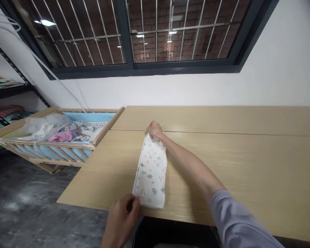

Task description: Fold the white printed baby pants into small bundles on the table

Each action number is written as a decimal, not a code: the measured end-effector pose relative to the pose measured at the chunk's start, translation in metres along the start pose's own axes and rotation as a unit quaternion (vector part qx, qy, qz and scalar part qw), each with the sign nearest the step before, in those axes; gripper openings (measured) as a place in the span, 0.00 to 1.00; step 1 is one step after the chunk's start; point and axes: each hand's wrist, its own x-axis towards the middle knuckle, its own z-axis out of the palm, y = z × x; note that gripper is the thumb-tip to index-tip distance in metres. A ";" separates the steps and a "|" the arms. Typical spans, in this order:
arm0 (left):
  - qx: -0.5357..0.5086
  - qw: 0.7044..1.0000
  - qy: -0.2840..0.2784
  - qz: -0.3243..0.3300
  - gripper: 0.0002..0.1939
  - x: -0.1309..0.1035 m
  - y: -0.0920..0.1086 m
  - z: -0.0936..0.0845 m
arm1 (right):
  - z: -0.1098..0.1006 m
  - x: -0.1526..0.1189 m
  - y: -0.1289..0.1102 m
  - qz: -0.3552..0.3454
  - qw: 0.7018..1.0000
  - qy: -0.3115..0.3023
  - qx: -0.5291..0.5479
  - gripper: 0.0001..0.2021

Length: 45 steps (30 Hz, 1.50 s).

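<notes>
A folded white cloth (152, 172) with a small green and pink print lies lengthwise on the wooden table (222, 165). At its far end, my right hand (155, 130) pinches the top edge, with the forearm reaching in from the right. My left hand (124, 215) grips the near left corner between thumb and forefinger, close to the table's front edge. Between the two hands the cloth's left edge runs straight, and its layers show along that side.
Left of the table stands a wooden crib (54, 148) with blue lining, holding a pink cloth (63, 135) and other fabrics. A black shelf rack (10, 90) with folded cloths is at the far left. A barred window (130, 38) is above the table.
</notes>
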 end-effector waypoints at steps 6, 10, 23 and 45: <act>0.140 0.990 0.023 -0.022 0.21 -0.001 -0.009 -0.003 | 0.015 -0.013 -0.007 -0.032 0.998 -0.011 -0.057 0.11; 0.270 0.946 0.176 0.040 0.16 -0.016 -0.014 0.005 | 0.003 -0.037 -0.010 -0.095 0.994 -0.006 -0.062 0.11; 0.345 0.832 0.300 0.316 0.36 -0.034 -0.036 0.079 | -0.024 -0.221 0.012 -0.500 0.787 -0.357 -0.059 0.34; 0.334 0.843 0.299 0.299 0.25 -0.034 -0.029 0.067 | -0.023 -0.054 0.040 -0.384 0.899 -0.120 -0.174 0.30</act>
